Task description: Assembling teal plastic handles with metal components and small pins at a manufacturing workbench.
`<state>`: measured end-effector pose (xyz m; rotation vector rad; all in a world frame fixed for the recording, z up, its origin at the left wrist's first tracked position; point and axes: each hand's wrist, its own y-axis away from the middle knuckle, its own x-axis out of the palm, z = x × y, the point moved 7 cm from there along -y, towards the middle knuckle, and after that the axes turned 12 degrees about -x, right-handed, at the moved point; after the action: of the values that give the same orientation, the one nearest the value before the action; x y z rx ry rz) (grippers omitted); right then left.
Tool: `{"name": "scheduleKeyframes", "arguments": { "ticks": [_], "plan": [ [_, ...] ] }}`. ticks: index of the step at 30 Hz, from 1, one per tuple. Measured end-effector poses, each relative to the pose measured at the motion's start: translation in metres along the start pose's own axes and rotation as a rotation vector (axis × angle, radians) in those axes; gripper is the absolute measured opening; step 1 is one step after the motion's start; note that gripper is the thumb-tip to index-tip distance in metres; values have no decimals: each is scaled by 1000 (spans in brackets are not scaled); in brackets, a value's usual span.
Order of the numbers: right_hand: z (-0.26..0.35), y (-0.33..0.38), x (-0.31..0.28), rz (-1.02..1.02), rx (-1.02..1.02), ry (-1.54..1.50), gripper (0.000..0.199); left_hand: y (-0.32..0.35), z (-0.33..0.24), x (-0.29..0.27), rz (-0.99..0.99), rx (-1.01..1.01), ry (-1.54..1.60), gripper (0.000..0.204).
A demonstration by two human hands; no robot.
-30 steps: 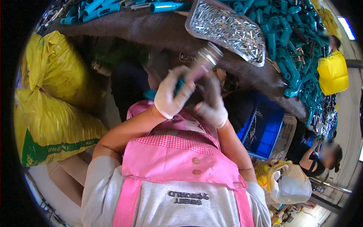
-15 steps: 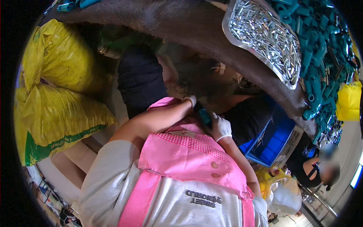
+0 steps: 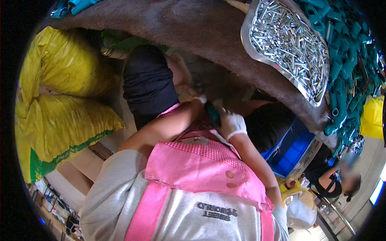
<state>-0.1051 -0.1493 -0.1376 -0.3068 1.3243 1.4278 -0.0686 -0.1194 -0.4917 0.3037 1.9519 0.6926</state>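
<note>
In front of my lap, a teal and dark piece shaped like a short thick tube (image 3: pixel 213 114) sits between my two hands. My right hand (image 3: pixel 232 123), in a white glove, is closed around its right side, with the fingertips partly out of sight. Only a small patch of white glove shows of my left hand (image 3: pixel 202 99), at the piece's far left end. The left forearm and shadow hide its fingers. Beyond my hands, the area between my knees is dark and blurred.
A metal tray (image 3: pixel 246 35) of small silver pins rests on the brown-covered worktop (image 3: pixel 181 24). Many teal tubular parts (image 3: pixel 341 60) are heaped at its right. Yellow sacks (image 3: pixel 68 124) stand left; a blue crate (image 3: pixel 287 154) is by my right knee. Another person (image 3: pixel 331 180) sits far right.
Both hands and the teal piece stay together in front of my lap. My left forearm now covers more of the left hand. The view has shifted slightly, with the tray lower and farther right.
</note>
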Motion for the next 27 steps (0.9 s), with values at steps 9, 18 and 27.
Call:
{"name": "scheduleKeyframes", "arguments": {
  "ticks": [9, 18, 27],
  "plan": [
    [0, -63, 0, 176, 53, -75, 34, 139, -14, -267, 110, -218, 980, 40],
    [-17, -47, 26, 167, 214, -175, 26, 129, -29, -239, -171, -492, 476, 41],
    [-13, -42, 17, 144, 131, -235, 30, 151, -36, -262, -232, -443, 479, 39]
  ]
}}
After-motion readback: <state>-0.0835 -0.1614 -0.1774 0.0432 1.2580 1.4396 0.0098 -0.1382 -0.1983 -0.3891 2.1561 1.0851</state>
